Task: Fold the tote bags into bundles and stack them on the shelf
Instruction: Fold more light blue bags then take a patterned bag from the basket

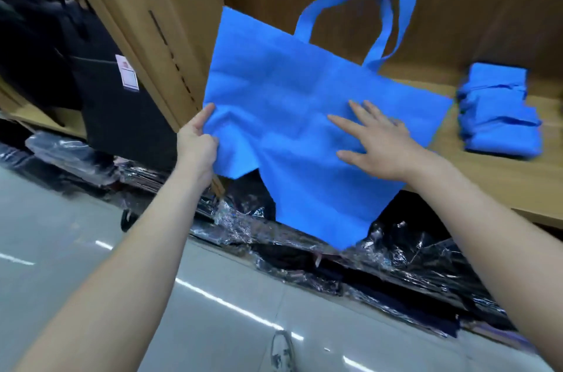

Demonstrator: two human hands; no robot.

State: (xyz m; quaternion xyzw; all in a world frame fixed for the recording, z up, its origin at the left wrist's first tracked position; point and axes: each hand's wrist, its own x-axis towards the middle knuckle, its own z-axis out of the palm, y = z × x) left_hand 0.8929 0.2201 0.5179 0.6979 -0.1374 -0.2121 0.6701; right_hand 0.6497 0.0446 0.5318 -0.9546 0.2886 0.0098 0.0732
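Observation:
A blue tote bag (274,91) lies spread over the wooden shelf (493,176), its handles pointing to the back and its bottom end hanging over the front edge. My left hand (198,143) pinches the bag's left edge between thumb and curled fingers. My right hand (377,143) lies flat on the bag with fingers straight and spread. A stack of folded blue tote bundles (499,112) sits on the shelf to the right, apart from both hands.
A wooden shelf divider (146,21) slants up at the left, with dark garments (100,91) beyond it. Plastic-wrapped dark packs (350,252) fill the level under the shelf. Glossy pale floor (76,249) is below.

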